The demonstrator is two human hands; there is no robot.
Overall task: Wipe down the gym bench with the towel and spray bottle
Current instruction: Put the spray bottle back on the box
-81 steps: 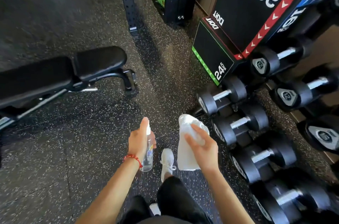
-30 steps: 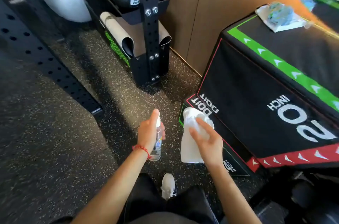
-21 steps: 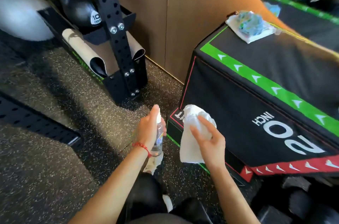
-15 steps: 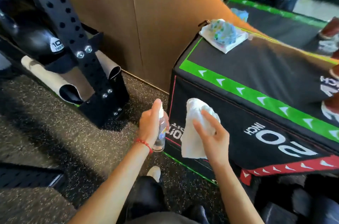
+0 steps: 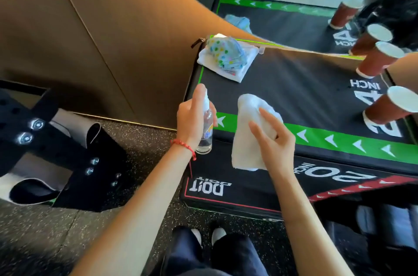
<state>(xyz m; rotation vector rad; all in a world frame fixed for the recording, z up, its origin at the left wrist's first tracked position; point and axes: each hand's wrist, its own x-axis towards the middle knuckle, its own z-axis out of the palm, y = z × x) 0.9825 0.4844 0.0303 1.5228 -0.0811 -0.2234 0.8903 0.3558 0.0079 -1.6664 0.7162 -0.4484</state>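
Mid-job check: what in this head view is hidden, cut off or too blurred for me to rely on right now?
- Gym bench: not in the head view at all.
- Spray bottle: its label and nozzle are mostly covered by the left hand.
- Towel: its right side is hidden under the right hand.
- Paper cups: cut by the right edge.
- Second person at the top edge: cut off and blurred.

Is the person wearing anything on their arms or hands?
Both forearms are bare, with no sleeves and no gloves. The left hand has a thin red string bracelet at the wrist, one loose end dangling. The right hand wears nothing.
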